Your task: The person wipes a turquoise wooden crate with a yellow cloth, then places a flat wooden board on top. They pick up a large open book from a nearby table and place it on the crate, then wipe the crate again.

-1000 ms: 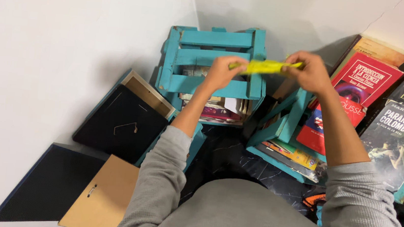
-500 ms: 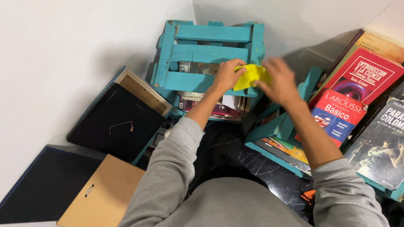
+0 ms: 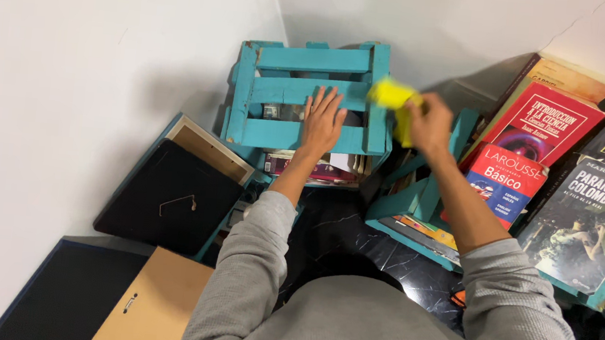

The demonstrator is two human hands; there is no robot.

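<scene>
Your left hand (image 3: 322,124) lies flat and empty, fingers spread, on the rough painted slats of the teal wooden crate (image 3: 310,93) at upper centre of the frame. Your right hand (image 3: 431,123) pinches a soft, crumpled yellow cloth (image 3: 392,97), blurred, just beside the crate's right edge. A second teal crate (image 3: 426,193) sits right of centre, glossy paperbacks leaning across it; a red one (image 3: 555,120) is uppermost. Two dark picture frames (image 3: 174,198) with cardboard backs lie lower left.
</scene>
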